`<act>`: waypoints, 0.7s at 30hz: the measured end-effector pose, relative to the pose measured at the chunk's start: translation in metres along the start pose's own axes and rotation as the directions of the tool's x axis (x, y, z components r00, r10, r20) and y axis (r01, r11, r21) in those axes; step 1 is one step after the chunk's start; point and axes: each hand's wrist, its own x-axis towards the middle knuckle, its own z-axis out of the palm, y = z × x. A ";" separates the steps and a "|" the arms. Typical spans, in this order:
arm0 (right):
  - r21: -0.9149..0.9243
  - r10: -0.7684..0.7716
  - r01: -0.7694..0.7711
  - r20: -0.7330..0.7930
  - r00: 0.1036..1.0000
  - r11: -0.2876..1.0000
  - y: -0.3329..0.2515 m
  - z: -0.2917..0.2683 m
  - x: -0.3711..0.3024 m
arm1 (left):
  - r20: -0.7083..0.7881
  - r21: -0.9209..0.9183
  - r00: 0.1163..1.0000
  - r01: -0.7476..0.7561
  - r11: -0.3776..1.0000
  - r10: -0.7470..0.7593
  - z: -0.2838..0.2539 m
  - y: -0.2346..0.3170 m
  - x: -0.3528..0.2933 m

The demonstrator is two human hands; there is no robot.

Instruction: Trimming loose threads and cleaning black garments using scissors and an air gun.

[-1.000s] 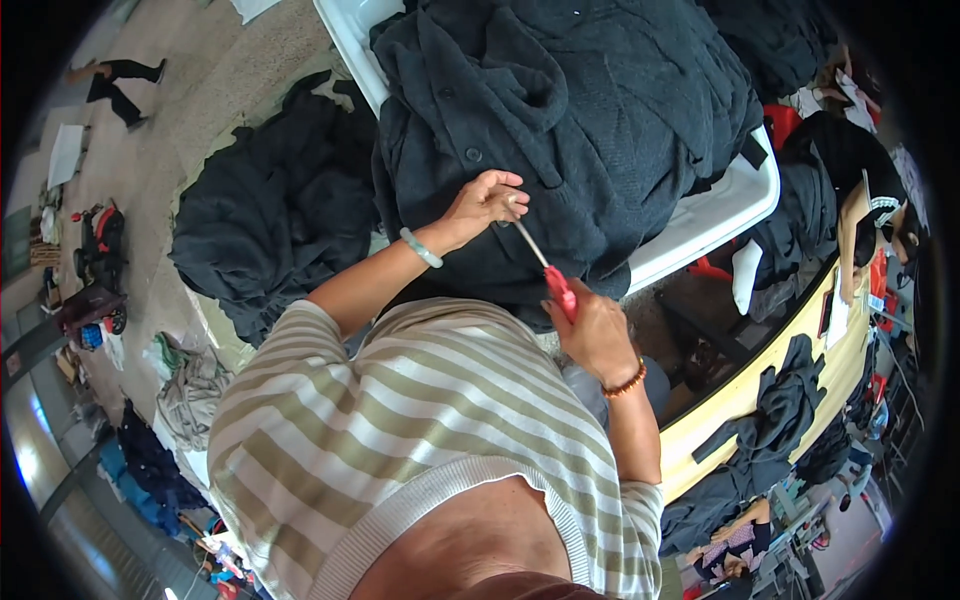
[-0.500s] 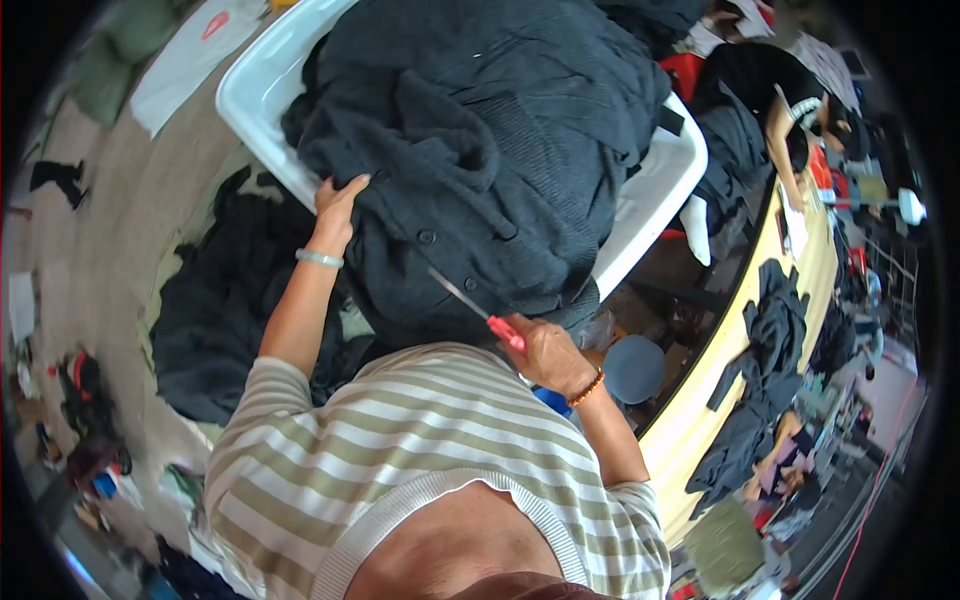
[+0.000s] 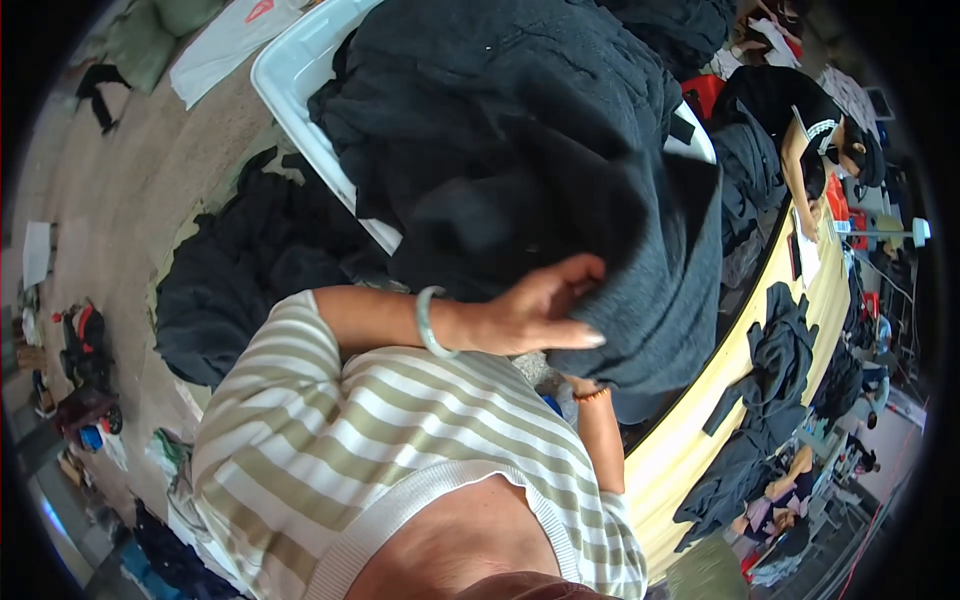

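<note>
A dark charcoal knitted cardigan [image 3: 655,270] is lifted and folded over to the right, in front of a heap of similar dark garments [image 3: 500,70]. The heap overfills a white plastic tub [image 3: 295,100]. My left hand [image 3: 530,312], a pale bangle at its wrist, reaches across my body and grips the raised cloth, thumb on the near side. My right hand [image 3: 580,386] sits low under the hanging cloth. Only a bit of it shows above a beaded bracelet, so its fingers and anything in them are hidden.
Another dark clothing pile [image 3: 250,260] lies on the floor at left. To the right curves a yellow-topped table [image 3: 660,500] with dark garments [image 3: 775,350] on it. A co-worker's arm [image 3: 795,170] rests at its far end. A white sack [image 3: 225,50] lies far left.
My left hand has left the tub's left side and swung right, carrying the cardigan's cloth over. The red-handled tool with a thin metal shaft, formerly in my right hand, is out of sight.
</note>
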 end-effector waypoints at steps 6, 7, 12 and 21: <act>-0.659 -0.130 -0.035 -0.199 0.971 0.751 0.009 -0.116 -0.090 | 0.245 -0.033 0.969 0.048 0.998 -0.039 0.071 -0.088 0.050; -0.646 -0.047 -0.138 -0.260 0.965 0.751 0.009 -0.140 -0.108 | 0.295 -0.017 0.954 -0.048 0.999 0.051 0.083 -0.111 0.063; -0.473 0.364 -0.666 -0.581 0.728 0.577 0.017 -0.294 -0.250 | 0.489 0.184 0.868 -0.009 0.983 -0.084 0.161 -0.195 0.112; 0.000 0.599 -0.950 -0.776 0.196 0.311 0.084 -0.457 -0.433 | 0.512 0.535 0.836 -0.129 0.835 -0.199 0.087 -0.212 0.070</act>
